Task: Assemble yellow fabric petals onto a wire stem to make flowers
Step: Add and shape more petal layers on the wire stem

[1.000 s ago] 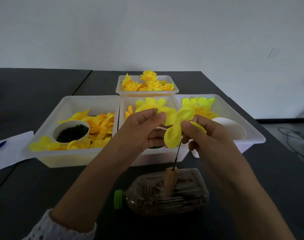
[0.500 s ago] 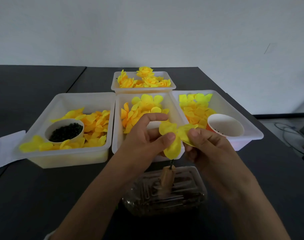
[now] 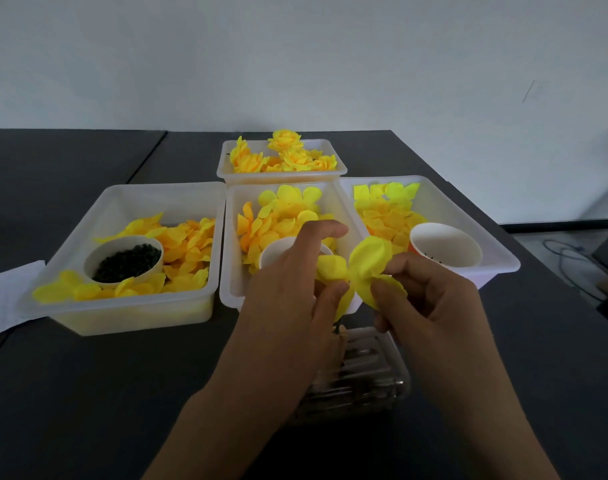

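Both hands meet over the near edge of the dark grey desk (image 3: 88, 393), working a cluster of bright yellow fabric petals (image 3: 366, 263). The left hand (image 3: 292, 296) pinches the left petal between thumb and curled fingers, its index finger lifted and stretched out above. The right hand (image 3: 430, 303) pinches the right side of the cluster between thumb and forefinger, the remaining fingers curled beneath. A thin dark wire stem (image 3: 337, 328) shows only as a short stub just below the petals, between the two hands; the rest of it is hidden. Directly under the hands lies a clear plastic bottle (image 3: 361, 372) on its side.

Behind the hands sit four white plastic trays. The left tray (image 3: 129, 315) holds loose yellow petals and a white cup of dark green beads (image 3: 124, 261). The middle tray (image 3: 231, 271) holds more petals and a white cup partly hidden by the left hand. The right tray (image 3: 469, 216) holds petals and an orange paper cup (image 3: 444, 244). The far tray (image 3: 282, 173) holds finished yellow flowers (image 3: 285, 140). White paper (image 3: 8, 299) lies at the left edge.
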